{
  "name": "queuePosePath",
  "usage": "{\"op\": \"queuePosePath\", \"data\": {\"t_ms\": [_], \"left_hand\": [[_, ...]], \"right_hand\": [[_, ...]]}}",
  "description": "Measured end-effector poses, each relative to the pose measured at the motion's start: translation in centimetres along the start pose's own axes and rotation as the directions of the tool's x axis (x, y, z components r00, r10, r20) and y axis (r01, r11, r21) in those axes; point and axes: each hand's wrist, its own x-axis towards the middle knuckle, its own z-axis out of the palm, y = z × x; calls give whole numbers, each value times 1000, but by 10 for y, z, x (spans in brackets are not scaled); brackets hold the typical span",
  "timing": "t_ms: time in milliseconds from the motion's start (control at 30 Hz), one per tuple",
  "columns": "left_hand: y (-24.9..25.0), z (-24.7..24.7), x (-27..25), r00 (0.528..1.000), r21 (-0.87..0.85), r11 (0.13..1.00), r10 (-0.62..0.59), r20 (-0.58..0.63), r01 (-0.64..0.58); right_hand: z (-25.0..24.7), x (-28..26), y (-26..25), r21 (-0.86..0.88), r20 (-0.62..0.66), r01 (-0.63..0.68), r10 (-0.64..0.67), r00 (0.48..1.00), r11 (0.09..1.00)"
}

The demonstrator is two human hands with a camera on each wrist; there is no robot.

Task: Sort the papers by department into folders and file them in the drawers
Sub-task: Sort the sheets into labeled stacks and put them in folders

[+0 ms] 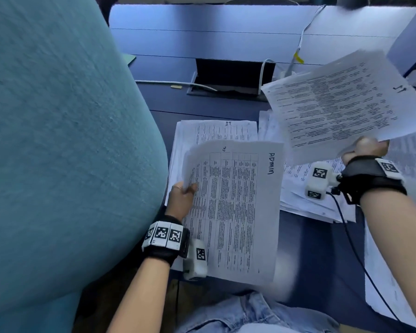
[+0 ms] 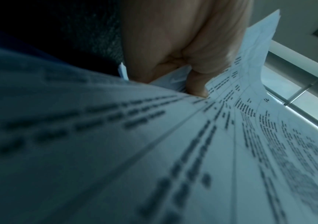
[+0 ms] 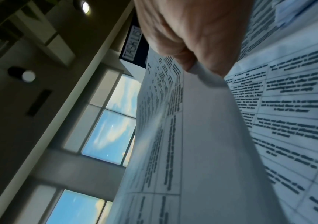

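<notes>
My left hand [image 1: 181, 197] grips the left edge of a bundle of printed sheets [image 1: 235, 207]; the top one is hand-marked ADMIN. In the left wrist view the thumb [image 2: 196, 81] presses down on that bundle [image 2: 154, 151]. My right hand [image 1: 365, 147] pinches the near edge of a printed sheet marked IT [image 1: 334, 102] and holds it in the air above the right side of the desk. The right wrist view shows the fingers [image 3: 192, 45] curled on that sheet [image 3: 202, 136]. A flat stack marked IT [image 1: 216, 131] lies on the desk under the ADMIN bundle.
A teal chair back [image 1: 58, 140] fills the left. More loose papers [image 1: 322, 203] lie on the dark blue desk [image 1: 202, 39] at the right. A cable box with a raised lid [image 1: 231, 75] and white cables [image 1: 300, 39] sit behind the stacks.
</notes>
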Motion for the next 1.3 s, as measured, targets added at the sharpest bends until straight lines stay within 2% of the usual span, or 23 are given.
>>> {"op": "queuePosePath", "data": {"t_ms": [100, 167, 233, 300, 400, 500, 600, 667, 700, 833, 900, 1033, 1100, 1133, 1200, 1267, 1300], "left_hand": [[-2, -2, -2, 1000, -28, 999, -27, -16, 27], [-2, -1, -2, 999, -44, 998, -45, -23, 44], [-2, 1, 0, 998, -55, 997, -58, -35, 56], [-3, 4, 3, 997, -59, 997, -57, -42, 55], [-1, 7, 5, 997, -79, 995, -65, -39, 62], [-1, 7, 8, 996, -76, 994, -79, -37, 76], [0, 7, 10, 996, -77, 995, -72, -45, 68], [0, 7, 11, 996, -85, 994, -70, -57, 65], [1, 7, 11, 995, -83, 994, -74, -62, 69], [6, 8, 7, 996, -89, 994, -75, -55, 70], [9, 8, 4, 996, -94, 993, -73, -43, 68], [14, 7, 0, 998, -82, 995, -64, -12, 63], [16, 8, -1, 998, -76, 995, -63, -4, 62], [16, 8, -1, 998, -68, 996, -61, 2, 61], [16, 10, 0, 998, -48, 997, -61, 13, 61], [15, 9, 1, 997, -43, 996, -75, 22, 76], [15, 8, 2, 997, -45, 996, -79, 19, 79]], "right_hand": [[8, 6, 8, -51, 27, 53, -52, 998, 997], [14, 6, 18, -132, 126, 51, -35, 991, 990], [20, -9, 24, -279, 284, 46, 37, 958, 959], [24, -28, 34, -421, 437, 75, 129, 890, 904], [32, -53, 53, -426, 614, 83, 220, 758, 901], [39, -71, 58, -505, 689, 82, 344, 638, 859], [46, -86, 55, -564, 722, 12, 486, 492, 826], [50, -93, 54, -582, 722, -16, 526, 449, 813], [52, -94, 54, -582, 717, -45, 539, 442, 812], [49, -100, 54, -600, 681, -75, 558, 474, 796], [45, -100, 56, -603, 681, -99, 576, 451, 791], [39, -105, 54, -599, 721, -55, 567, 399, 799], [37, -109, 55, -619, 725, 25, 558, 405, 785], [35, -112, 56, -633, 712, 50, 557, 428, 772], [34, -116, 55, -656, 674, -1, 587, 449, 755], [37, -115, 52, -657, 652, -84, 620, 437, 750], [42, -113, 49, -638, 647, -98, 601, 470, 764]]}}
